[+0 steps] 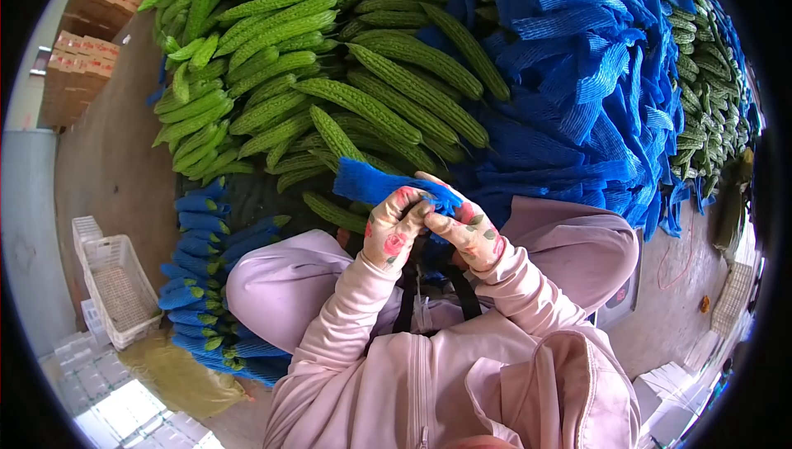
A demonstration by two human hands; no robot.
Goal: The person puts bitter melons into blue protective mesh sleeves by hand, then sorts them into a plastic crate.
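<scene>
Both my gloved hands, in pale floral gloves, meet in front of my lap over one blue stretchy sleeve (363, 182). My left hand (393, 230) pinches the sleeve, whose flat end sticks out to the left above it. Its other end is bunched in the curled fingers of my right hand (470, 230). Just beyond the hands lie long green bitter gourds (388, 111), heaped with their tips pointing various ways. A big loose pile of blue sleeves (586, 119) lies to the right of the gourds. Whether anything is inside the held sleeve is hidden.
Gourds in blue sleeves (198, 284) are stacked by my left knee. A white plastic crate (120, 284) stands farther left, near a yellowish sack (177, 371). Cardboard boxes (82, 57) are stacked at the far left. More gourds (705, 94) lie at the far right.
</scene>
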